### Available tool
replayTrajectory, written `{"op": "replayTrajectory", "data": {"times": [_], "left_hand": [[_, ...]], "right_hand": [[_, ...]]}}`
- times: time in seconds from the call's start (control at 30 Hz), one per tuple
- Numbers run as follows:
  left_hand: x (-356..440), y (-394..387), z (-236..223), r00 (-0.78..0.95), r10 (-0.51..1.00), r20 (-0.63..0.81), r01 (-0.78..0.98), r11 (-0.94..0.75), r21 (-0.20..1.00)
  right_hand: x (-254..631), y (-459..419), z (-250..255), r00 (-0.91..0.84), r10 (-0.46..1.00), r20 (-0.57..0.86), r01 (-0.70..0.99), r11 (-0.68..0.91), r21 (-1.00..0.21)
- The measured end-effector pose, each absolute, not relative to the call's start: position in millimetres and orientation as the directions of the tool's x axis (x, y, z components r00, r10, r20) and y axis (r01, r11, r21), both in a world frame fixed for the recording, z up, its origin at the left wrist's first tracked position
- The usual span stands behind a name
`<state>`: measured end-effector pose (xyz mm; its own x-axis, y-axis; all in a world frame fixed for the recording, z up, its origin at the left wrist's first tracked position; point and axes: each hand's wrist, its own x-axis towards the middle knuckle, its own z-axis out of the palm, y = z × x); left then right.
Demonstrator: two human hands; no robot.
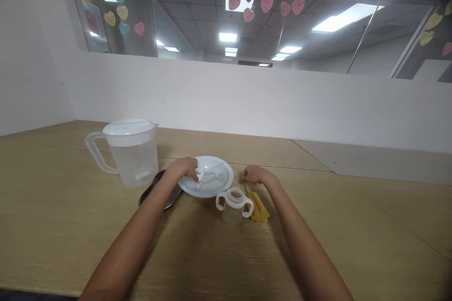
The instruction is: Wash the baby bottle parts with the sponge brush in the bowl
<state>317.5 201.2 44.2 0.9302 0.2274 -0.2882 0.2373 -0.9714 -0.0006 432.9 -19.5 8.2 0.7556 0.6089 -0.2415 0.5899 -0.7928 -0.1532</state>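
Observation:
My left hand [185, 168] reaches over the left rim of a white plate [226, 176], its fingers closed on a small white bottle ring [199, 174]. Clear pieces [211, 178] lie in the plate beside the ring; their exact kind is hard to make out. My right hand [254, 174] grips the thin green handle [246, 188] of a bottle brush with a yellow sponge head [260, 209], which rests on the table. Between my forearms stands an uncapped clear baby bottle [233, 214] with two white handles, upright in front of the plate.
A lidded clear plastic pitcher [136, 155] stands at the left, its handle pointing left. A dark metal tray [173, 197] lies partly under my left forearm. The wooden table [353, 225] runs back to a white wall [219, 99] below a window with heart-shaped notes.

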Motion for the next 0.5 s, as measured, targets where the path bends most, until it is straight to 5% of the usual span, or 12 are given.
{"op": "replayTrajectory", "data": {"times": [0.5], "left_hand": [[325,198,33,0.903,0.268,-0.336,0.278,-0.960,-0.018]], "right_hand": [[428,-22,2,0.787,0.554,-0.272,0.540,-0.832,-0.131]]}}
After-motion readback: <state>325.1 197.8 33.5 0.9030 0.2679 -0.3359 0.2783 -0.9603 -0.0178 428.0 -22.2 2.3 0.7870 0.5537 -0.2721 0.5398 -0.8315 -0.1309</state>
